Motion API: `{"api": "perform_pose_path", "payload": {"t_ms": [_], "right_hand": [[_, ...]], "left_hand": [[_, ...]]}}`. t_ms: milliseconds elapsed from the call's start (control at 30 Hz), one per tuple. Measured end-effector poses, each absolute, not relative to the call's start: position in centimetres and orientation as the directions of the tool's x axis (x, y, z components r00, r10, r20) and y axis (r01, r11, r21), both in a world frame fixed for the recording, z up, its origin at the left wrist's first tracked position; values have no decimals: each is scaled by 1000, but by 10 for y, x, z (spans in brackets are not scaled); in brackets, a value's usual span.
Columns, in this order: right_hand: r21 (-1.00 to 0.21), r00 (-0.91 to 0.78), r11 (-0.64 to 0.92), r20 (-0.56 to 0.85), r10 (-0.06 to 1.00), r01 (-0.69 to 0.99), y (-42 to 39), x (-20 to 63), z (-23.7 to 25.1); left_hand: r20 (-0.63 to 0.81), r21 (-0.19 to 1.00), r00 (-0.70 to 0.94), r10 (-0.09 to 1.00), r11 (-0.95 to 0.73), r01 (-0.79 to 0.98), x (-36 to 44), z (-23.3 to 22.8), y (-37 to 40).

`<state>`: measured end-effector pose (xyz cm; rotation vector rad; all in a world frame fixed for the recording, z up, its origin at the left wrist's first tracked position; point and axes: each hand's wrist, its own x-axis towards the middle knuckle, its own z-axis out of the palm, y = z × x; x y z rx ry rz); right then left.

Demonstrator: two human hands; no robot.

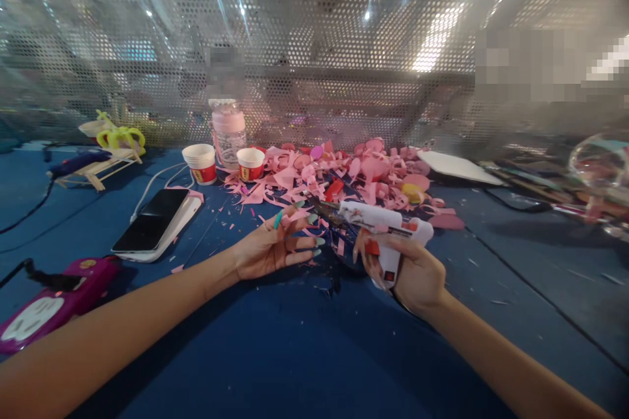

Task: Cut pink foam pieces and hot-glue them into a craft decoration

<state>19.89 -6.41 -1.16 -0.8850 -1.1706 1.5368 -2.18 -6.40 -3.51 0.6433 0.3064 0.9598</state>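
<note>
My right hand (413, 275) grips a white glue gun (388, 226) by its handle, a finger near the red trigger, and the nozzle points left. My left hand (275, 242) lies palm up on the blue table, fingers spread, just left of the nozzle. A small pink paper piece seems to rest between its fingertips, but the view is too blurred to tell. Both hands sit at the near edge of a heap of pink paper scraps (344, 173).
A phone (152, 219) on a white case lies left of my left hand. Two paper cups (201, 163) and a pink bottle (228, 131) stand behind it. A magenta power strip (49, 304) is at the near left. A perforated metal screen (314, 46) closes the back.
</note>
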Motion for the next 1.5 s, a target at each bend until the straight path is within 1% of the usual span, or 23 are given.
{"api": "perform_pose_path", "payload": {"t_ms": [233,300,367,433,467,533,600,667,733,800,867,1100,1333,1500], "right_hand": [[-954,-255,-58,20,967,-295,-64,198,-11],[-951,-234,-71,2,972,-302,-64,197,-11],[-946,-201,-84,-20,979,-312,-64,197,-10],[-942,-181,-85,-26,983,-324,-64,197,-10],[-940,-178,-81,-22,984,-330,-64,197,-9],[-939,-188,-76,-12,982,-336,-64,197,-9],[-941,-197,-76,-10,980,-330,-65,197,-9],[-945,-188,-75,-14,982,-319,-65,197,-9],[-950,-185,-70,-13,983,-303,-65,197,-10],[-956,-193,-61,-5,981,-287,-65,197,-11],[-958,-208,-60,0,978,-281,-64,198,-11],[-959,-208,-34,26,978,-280,-64,197,-10],[-954,-211,-60,3,978,-294,-66,196,-10],[-956,-207,-58,3,978,-286,-65,196,-9]], "left_hand": [[48,619,560,827,416,-667,-21,-35,-66],[33,634,531,847,393,-666,-20,-36,-64],[13,672,428,904,309,-673,-20,-39,-60],[10,746,253,967,162,-646,-22,-42,-54],[22,796,164,986,82,-599,-23,-43,-51],[82,892,27,996,-61,-448,-26,-44,-48],[159,949,-26,987,-161,-272,-28,-44,-47],[237,961,-33,971,-240,-137,-29,-41,-51],[302,952,-17,953,-303,-55,-28,-37,-56],[354,935,-7,935,-354,-25,-26,-35,-60],[375,927,5,927,-375,-16,-25,-34,-61],[371,929,10,929,-371,10,-26,-37,-60],[341,940,13,940,-341,16,-26,-38,-60],[316,949,60,947,-316,-8,-25,-37,-60]]}}
